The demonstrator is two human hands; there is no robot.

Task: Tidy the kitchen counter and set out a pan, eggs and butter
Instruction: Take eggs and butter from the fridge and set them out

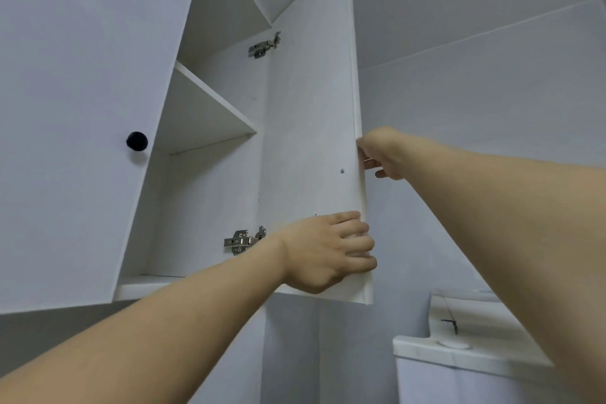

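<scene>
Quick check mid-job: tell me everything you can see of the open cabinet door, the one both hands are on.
The open cabinet door is a plain white panel, laminate-looking, swung out wide so its inner face shows. Two metal hinges, the upper hinge and the lower hinge, fix it to the cabinet side. A small screw tip shows near its free edge. The left hand grips the lower free edge, fingers curled round it. The right hand holds the same edge higher up, fingers mostly behind the panel; what they grasp there is hidden.

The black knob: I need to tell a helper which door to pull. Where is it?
Look at the white wall cabinet. Its right door stands open, gripped by both hands; the left door is closed. The knob sits near that closed door's right edge, the only dark, round thing there.
</scene>
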